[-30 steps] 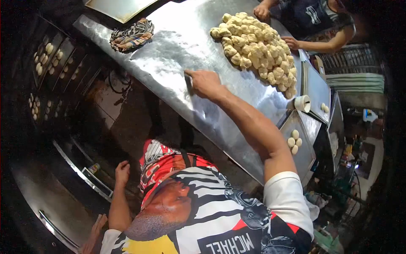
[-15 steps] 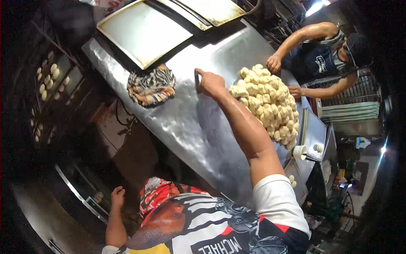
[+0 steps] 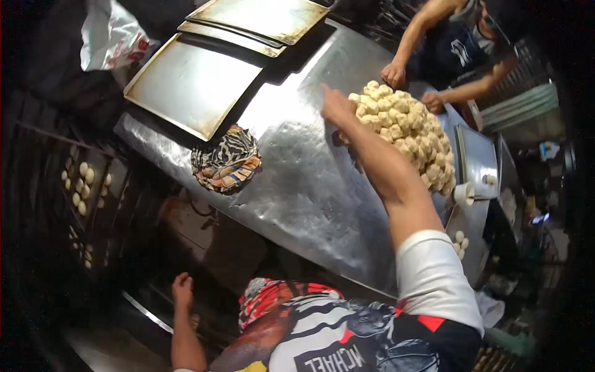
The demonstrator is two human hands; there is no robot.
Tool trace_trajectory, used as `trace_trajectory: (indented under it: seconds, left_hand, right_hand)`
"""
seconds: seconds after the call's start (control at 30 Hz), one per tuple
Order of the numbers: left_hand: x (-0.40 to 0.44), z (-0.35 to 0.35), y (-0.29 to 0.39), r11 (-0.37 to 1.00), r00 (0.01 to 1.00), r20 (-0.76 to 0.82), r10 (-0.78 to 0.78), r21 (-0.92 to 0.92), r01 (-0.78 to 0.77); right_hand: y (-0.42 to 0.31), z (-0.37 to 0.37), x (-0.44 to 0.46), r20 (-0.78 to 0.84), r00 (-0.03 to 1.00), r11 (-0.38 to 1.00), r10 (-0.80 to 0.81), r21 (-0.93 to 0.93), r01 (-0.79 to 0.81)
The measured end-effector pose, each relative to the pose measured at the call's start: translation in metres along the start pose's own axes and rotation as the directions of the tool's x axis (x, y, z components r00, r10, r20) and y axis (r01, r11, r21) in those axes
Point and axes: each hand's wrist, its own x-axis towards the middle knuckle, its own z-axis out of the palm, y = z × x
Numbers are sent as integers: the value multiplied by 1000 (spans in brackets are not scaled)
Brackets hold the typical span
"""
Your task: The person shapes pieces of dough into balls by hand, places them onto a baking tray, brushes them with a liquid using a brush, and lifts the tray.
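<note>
My right hand [image 3: 338, 106] is stretched over the metal table [image 3: 297, 204], beside the left edge of a heap of pale dough pieces [image 3: 403, 127]. Its fingers are a little blurred; one points outward, and I see nothing held. Whether the hand touches the dough, I cannot tell. Low at my left side hangs my left hand [image 3: 182, 289], with loosely bent fingers and nothing in it. A bundled patterned cloth [image 3: 226, 160] lies by the table's near left edge.
Baking trays [image 3: 192, 84] overlap on the far left of the table. Across from me, a co-worker's hands [image 3: 394, 74] are at the heap. A white cup [image 3: 463, 194] stands beside it. Left, a dark rack [image 3: 99, 186] holds pale dough pieces. A plastic bag [image 3: 114, 40] hangs behind the trays.
My right hand has moved right across the table, closer to the dough heap. The view has shifted, so more of the plastic bag shows. My left hand still hangs low.
</note>
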Motion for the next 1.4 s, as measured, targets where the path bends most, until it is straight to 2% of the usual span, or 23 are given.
trace_trajectory:
  seconds: [0.03, 0.07, 0.1, 0.13, 0.17, 0.2, 0.23, 0.27, 0.33, 0.4, 0.47, 0.53, 0.6, 0.63, 0.7, 0.8, 1.0, 1.1, 1.33, 1.37, 1.4]
  left_hand:
    - [-9, 9, 2, 1000, 1000, -22, -12, 26, 13]
    - [-17, 19, 5, 998, 998, -33, -52, 32, 53]
    - [-23, 32, 10, 1000, 998, -65, -9, 14, 10]
    - [-24, 43, 12, 968, 985, -103, 140, 223, -114]
    - [-35, 58, 38, 943, 955, -90, 282, 208, -259]
    - [-54, 75, 82, 897, 905, -75, 418, 192, -398]
    - [-67, 87, 123, 826, 846, 25, 533, 204, -526]
    - [-78, 101, 164, 740, 766, 122, 632, 200, -642]
    - [-93, 135, 244, 403, 427, 248, 870, 142, -904]
    - [-93, 180, 299, 237, 250, 351, 902, 80, -968]
    - [-94, 220, 343, 84, 279, 551, 786, 352, -932]
    - [-110, 256, 391, 206, 670, 565, 482, 670, -713]
    - [-91, 292, 395, 180, 740, 525, 421, 751, -635]
    - [-91, 303, 396, 198, 762, 477, 438, 776, -599]
    - [-103, 327, 395, 256, 790, 393, 470, 796, -548]
    - [-125, 341, 383, 225, 817, 385, 428, 830, -510]
    - [-132, 335, 381, 18, 794, 503, 341, 841, -540]
    - [-127, 337, 395, 89, 844, 459, 278, 862, -498]
    - [-83, 346, 460, 46, 786, 512, 347, 828, -560]
    - [-79, 348, 471, 84, 808, 508, 297, 829, -552]
    - [-71, 352, 481, 90, 804, 504, 315, 828, -554]
  right_hand:
    - [-5, -1, -40, -97, 991, 989, -96, 103, 106]
    - [-5, 9, -75, -179, 955, 966, -237, 58, 251]
    - [-8, 13, -124, -240, 930, 945, -278, 106, 309]
    - [4, 40, -165, -281, 907, 932, -314, 92, 351]
    - [19, 63, -211, -372, 874, 900, -312, 178, 397]
    - [25, 49, -264, -229, 942, 932, -247, 210, 296]
    - [42, 55, -308, -214, 959, 967, -186, 134, 217]
    - [59, 59, -340, -202, 971, 989, -126, 56, 140]
    - [83, 65, -372, -203, 979, 993, -10, 115, 34]
    - [90, 73, -389, -213, 975, 987, 66, 157, -32]
    - [88, 70, -385, -231, 970, 986, 75, 163, -37]
    - [97, 73, -389, -255, 965, 983, 62, 185, -15]
    - [94, 77, -386, -275, 960, 971, 52, 238, 15]
    - [97, 76, -387, -279, 959, 964, 54, 266, 23]
    - [100, 79, -390, -327, 942, 962, 68, 274, 26]
    - [105, 82, -392, -308, 950, 950, 59, 309, 41]
    - [108, 79, -394, -197, 980, 943, 33, 331, 35]
    - [106, 75, -396, -213, 976, 936, 38, 350, 40]
    - [95, 68, -394, -231, 972, 970, 46, 244, 12]
    - [93, 66, -393, -231, 972, 973, 51, 229, 3]
    - [93, 65, -390, -236, 970, 977, 62, 213, -10]
